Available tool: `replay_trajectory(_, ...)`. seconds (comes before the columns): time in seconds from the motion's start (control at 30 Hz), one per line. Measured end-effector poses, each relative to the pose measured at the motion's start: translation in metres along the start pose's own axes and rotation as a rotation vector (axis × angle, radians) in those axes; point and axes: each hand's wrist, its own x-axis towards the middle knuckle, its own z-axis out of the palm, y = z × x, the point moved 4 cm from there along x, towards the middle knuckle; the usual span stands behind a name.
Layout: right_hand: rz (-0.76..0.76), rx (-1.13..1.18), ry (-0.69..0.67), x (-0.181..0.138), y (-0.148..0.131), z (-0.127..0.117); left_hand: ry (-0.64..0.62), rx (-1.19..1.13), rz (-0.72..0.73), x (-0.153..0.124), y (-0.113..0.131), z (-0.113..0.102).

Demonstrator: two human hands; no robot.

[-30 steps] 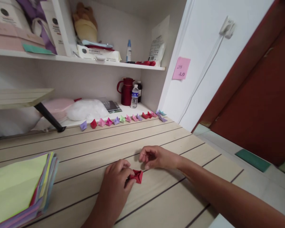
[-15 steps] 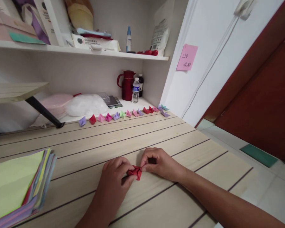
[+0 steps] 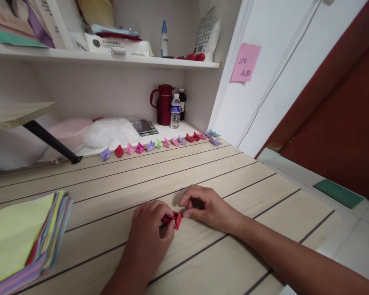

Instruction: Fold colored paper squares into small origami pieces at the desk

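A small folded red origami paper (image 3: 178, 220) is just above or on the wooden table in front of me. My left hand (image 3: 152, 229) pinches its left side between thumb and fingers, covering part of it. At the paper's right tip is my right hand (image 3: 203, 204). Its index finger is lifted away from the thumb, leaving a gap, and the thumb tip is at or very close to the paper's corner. The folds facing up show a small opening in the paper.
Several small paper boats (image 3: 140, 148) in mixed colours line the table's back edge. A stack of coloured paper (image 3: 21, 237) lies at the left. Behind stand a red jug (image 3: 165, 105) and a water bottle (image 3: 175, 111). A black-legged small stand (image 3: 53, 141) is at the back left.
My right index finger has come up off the paper's right tip, where it was pinching before. The red paper has turned slightly in my left hand. The view has shifted a little.
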Motion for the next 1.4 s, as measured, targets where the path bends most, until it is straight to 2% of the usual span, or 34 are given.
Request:
replay_trajectory(0.17, -0.070, -0.049, 0.002, -0.0028, -0.0049, 0.0017, 0.029, -0.028, -0.045, 0.0015, -0.0030, 0.0036)
replay_trajectory(0.33, -0.131, -0.081, -0.058, -0.0034, -0.0065, 0.0049, 0.058, -0.040, -0.095, 0.0001, -0.0068, 0.0047)
replay_trajectory(0.73, -0.142, -0.134, -0.066, -0.0020, -0.0077, 0.0042, 0.042, -0.124, -0.074, -0.0005, -0.0025, 0.0038)
replay_trajectory(1.0, -0.169, -0.154, -0.075, -0.0017, -0.0099, 0.0038, -0.056, -0.126, -0.060, 0.0014, -0.0022, 0.0054)
replay_trajectory(1.23, -0.173, -0.170, -0.085, -0.0013, -0.0101, 0.0047, 0.014, -0.176, -0.113, 0.0008, -0.0060, 0.0070)
replay_trajectory(1.4, -0.152, -0.188, -0.080, -0.0013, -0.0098, 0.0044, -0.040, -0.144, -0.065, -0.0005, -0.0026, 0.0058)
